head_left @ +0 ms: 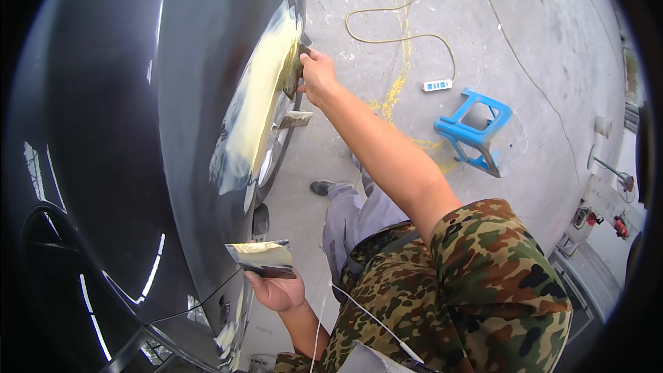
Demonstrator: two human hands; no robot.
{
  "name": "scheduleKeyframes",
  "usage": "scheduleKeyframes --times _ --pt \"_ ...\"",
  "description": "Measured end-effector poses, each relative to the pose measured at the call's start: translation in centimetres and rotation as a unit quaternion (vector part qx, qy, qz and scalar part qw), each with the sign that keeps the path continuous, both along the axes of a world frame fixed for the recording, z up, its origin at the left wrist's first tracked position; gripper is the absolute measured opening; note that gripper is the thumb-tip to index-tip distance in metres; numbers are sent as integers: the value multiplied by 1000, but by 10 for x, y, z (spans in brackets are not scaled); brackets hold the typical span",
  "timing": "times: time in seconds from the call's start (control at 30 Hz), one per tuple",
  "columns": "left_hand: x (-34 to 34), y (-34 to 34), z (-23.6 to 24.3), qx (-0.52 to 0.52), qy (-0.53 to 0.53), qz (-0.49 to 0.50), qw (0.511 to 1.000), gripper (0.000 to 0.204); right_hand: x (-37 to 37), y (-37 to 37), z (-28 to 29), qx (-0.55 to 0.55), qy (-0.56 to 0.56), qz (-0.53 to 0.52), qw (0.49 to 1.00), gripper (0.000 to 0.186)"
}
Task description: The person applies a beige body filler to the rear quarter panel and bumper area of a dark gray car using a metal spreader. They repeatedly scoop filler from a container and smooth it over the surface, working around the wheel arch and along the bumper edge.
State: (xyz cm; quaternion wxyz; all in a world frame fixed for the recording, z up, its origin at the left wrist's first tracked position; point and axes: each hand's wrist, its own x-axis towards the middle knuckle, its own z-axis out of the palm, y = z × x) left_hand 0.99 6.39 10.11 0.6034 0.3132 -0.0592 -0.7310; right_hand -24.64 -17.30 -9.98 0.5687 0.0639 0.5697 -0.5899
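1. Concrete workshop floor (pixel 552 48) lies beyond the dark car body panel (pixel 200 97), with a tipped blue plastic stool (pixel 475 130) and a white power strip (pixel 437 85) on it.
2. My right hand (pixel 318 76) grips a putty spreader (pixel 293 72) pressed against the pale yellow body filler (pixel 259 107) above the wheel arch.
3. My left hand (pixel 276 290) holds a mixing board (pixel 262 257) carrying more filler, low beside the panel.
4. I judge I'm mid-spread; next calls for an even, firm stroke feathering the filler's edge.

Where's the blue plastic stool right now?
In the head view the blue stool lies tipped on the concrete floor at right of centre, beyond the person's outstretched right arm, just below the white power strip.
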Motion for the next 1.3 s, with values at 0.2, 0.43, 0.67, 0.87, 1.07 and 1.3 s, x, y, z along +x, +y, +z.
scheduleKeyframes --times 0.2,0.43,0.67,0.87,1.07,1.3 --pt "18 8 2 3 -4 -4 1000 47 28 23 14 -36 44 -15 998 30" --pt "51 19 -6 2 9 -10 1000 53 65 42 10 -85 119 -32 989 33" --pt "93 32 -6 6 -1 -24 1000 53 114 77 21 -128 140 -59 980 37" --pt "136 53 -13 -2 -29 -64 998 55 161 115 31 -140 220 -61 963 39" --pt "174 73 -11 17 -11 -56 998 54 208 147 42 -121 296 -73 945 36" --pt "180 77 -41 -18 -31 -97 995 54 227 171 25 -165 391 -31 905 36"
